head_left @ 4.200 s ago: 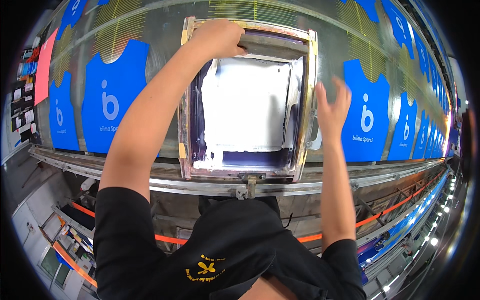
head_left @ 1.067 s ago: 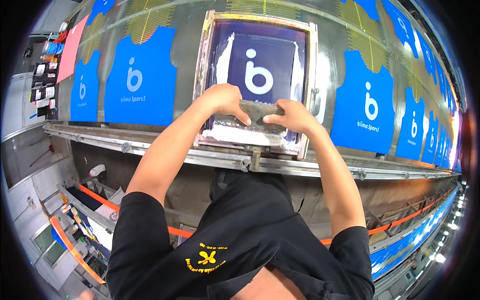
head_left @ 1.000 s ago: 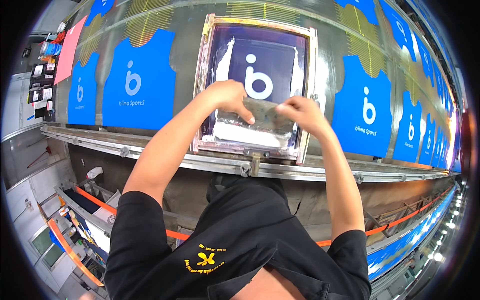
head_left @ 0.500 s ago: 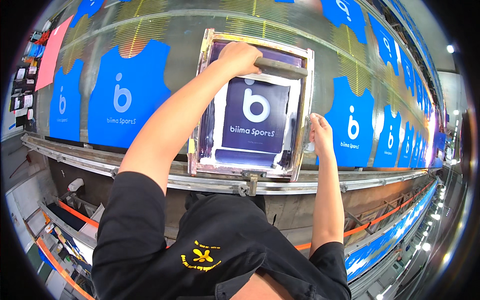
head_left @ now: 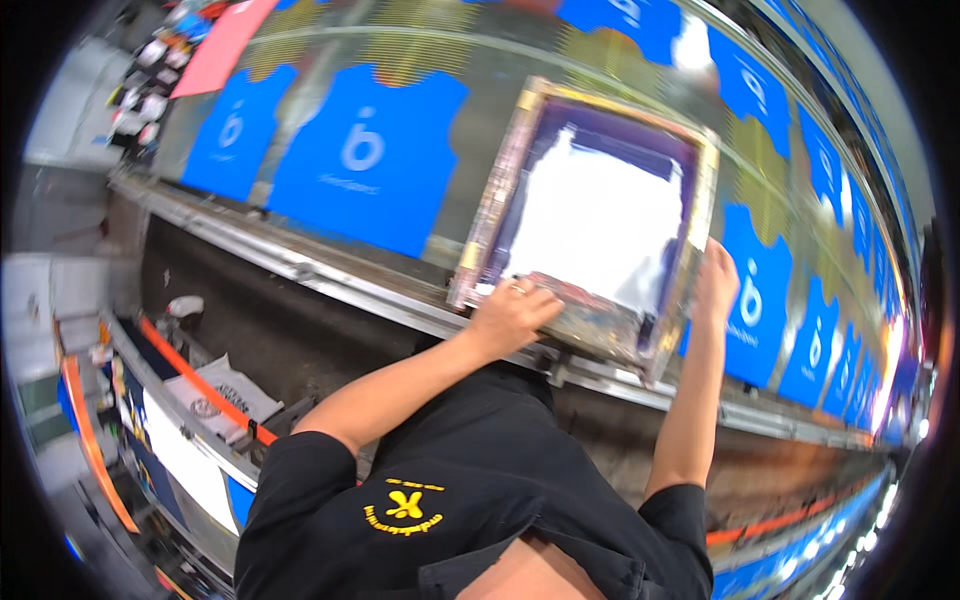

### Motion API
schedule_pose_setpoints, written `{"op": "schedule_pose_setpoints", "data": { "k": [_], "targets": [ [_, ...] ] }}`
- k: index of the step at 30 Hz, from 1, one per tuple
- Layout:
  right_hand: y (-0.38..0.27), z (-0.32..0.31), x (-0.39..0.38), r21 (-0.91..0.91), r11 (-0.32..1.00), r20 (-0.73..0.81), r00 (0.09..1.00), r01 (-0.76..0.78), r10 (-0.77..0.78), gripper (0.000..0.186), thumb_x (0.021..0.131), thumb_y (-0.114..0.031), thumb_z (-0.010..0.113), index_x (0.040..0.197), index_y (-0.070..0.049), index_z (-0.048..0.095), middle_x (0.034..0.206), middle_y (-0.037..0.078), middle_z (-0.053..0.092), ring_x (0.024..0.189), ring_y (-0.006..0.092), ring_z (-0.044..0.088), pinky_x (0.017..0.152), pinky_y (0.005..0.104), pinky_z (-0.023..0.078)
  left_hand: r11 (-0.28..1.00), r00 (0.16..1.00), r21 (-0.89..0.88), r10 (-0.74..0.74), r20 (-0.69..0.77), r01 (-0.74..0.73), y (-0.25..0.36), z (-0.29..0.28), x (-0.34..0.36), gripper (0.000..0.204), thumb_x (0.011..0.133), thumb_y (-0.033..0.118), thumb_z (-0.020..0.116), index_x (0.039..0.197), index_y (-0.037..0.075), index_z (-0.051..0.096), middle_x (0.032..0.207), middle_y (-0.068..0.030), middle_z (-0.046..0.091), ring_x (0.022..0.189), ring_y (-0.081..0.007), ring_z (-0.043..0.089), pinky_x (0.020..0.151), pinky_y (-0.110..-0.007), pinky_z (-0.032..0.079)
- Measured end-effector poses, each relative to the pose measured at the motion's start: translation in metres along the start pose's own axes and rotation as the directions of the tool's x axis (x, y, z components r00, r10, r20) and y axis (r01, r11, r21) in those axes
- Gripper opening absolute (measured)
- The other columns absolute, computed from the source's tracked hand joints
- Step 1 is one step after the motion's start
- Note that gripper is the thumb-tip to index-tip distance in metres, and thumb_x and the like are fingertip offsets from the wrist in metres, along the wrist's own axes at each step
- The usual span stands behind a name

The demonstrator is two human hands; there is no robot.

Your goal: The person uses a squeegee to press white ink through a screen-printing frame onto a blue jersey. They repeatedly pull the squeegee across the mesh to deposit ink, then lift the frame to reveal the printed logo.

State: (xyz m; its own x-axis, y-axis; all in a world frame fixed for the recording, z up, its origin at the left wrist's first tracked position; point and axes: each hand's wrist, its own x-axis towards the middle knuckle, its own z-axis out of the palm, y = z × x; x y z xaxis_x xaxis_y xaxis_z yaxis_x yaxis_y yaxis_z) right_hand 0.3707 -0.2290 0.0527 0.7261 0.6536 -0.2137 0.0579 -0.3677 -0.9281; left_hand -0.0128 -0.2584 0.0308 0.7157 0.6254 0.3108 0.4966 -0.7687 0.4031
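Observation:
In front of me lies a screen-printing frame (head_left: 706,190) with worn, stained edges. White ink (head_left: 600,215) covers most of its mesh, with dark purple showing around the margins. My left hand (head_left: 515,315) is closed on the left part of a squeegee (head_left: 600,318), which rests across the frame's near end. At the frame's right edge, my right hand (head_left: 715,285) has its fingers curled round the side. Blue fabric pieces (head_left: 365,215) cut like vest panels, with a white print, lie left of the frame. Another blue panel (head_left: 755,330) sits just beyond my right hand.
A metal rail (head_left: 240,245) runs along the near edge of the long printing table. More blue panels (head_left: 815,330) continue in a row to the right. A pink sheet (head_left: 222,48) lies far left. Behind the rail, a shelf holds a printed white bag (head_left: 225,395).
My left hand has drawn the squeegee from the frame's far end to its near end. White ink now covers the mesh where the logo showed. The view has tilted and shifted.

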Motion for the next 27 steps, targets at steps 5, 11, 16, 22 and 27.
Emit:
{"op": "schedule_pose_setpoints", "data": {
  "k": [5,11,16,22,27],
  "targets": [
    [0.002,0.004,-0.030,0.086,0.996,0.027,0.999,0.024,-0.026,0.039,0.103,-0.030,0.072,0.128,0.000,0.071,0.098,0.001,0.070,0.076,0.0052,0.057,0.061,0.0233,0.044,0.996,0.998,-0.074,-0.054,0.035,0.057,-0.003,-0.026,0.000,0.057,0.066,0.006,0.083,0.122,0.012,0.071,0.125,-0.0017,0.070,0.116,-0.0250,0.064,0.100,-0.041,0.047],
    [0.045,0.042,-0.039,0.023,0.990,-0.041,0.990,0.139,-0.138,0.039,0.104,-0.031,0.070,0.125,0.001,0.072,0.113,0.013,0.073,0.101,0.0219,0.067,0.093,0.0355,0.053,0.984,0.980,-0.116,-0.119,0.161,0.138,-0.019,-0.046,0.003,0.059,0.066,0.004,0.082,0.124,0.013,0.074,0.123,-0.0025,0.077,0.120,-0.0209,0.067,0.099,-0.041,0.046],
    [0.062,0.060,-0.011,-0.137,0.943,0.005,0.952,0.302,-0.305,0.029,0.103,-0.025,0.073,0.118,-0.001,0.074,0.097,0.006,0.072,0.083,0.0128,0.062,0.075,0.0304,0.052,0.974,0.939,-0.025,-0.209,0.272,0.224,-0.022,-0.034,0.053,0.056,0.062,0.006,0.086,0.116,0.012,0.079,0.116,-0.0045,0.079,0.109,-0.0255,0.071,0.097,-0.044,0.046],
    [0.063,0.066,0.000,-0.012,1.000,-0.007,1.000,-0.019,0.019,0.026,0.100,-0.025,0.073,0.118,-0.007,0.072,0.071,-0.002,0.058,0.062,0.0072,0.049,0.055,0.0304,0.040,0.989,0.936,-0.002,-0.139,0.324,0.147,-0.025,-0.052,0.079,0.054,0.062,0.004,0.084,0.116,0.010,0.076,0.109,-0.0066,0.079,0.103,-0.0283,0.070,0.099,-0.046,0.045],
    [0.053,0.072,-0.013,-0.237,0.969,0.012,0.998,0.061,-0.060,0.036,0.097,-0.033,0.075,0.123,-0.009,0.071,0.085,0.007,0.070,0.071,0.0160,0.062,0.067,0.0363,0.051,0.998,0.944,-0.018,-0.056,0.324,0.066,-0.072,-0.066,0.101,0.039,0.076,0.014,0.078,0.116,0.013,0.077,0.102,-0.0061,0.079,0.096,-0.0271,0.070,0.094,-0.043,0.044]
  ]
}}
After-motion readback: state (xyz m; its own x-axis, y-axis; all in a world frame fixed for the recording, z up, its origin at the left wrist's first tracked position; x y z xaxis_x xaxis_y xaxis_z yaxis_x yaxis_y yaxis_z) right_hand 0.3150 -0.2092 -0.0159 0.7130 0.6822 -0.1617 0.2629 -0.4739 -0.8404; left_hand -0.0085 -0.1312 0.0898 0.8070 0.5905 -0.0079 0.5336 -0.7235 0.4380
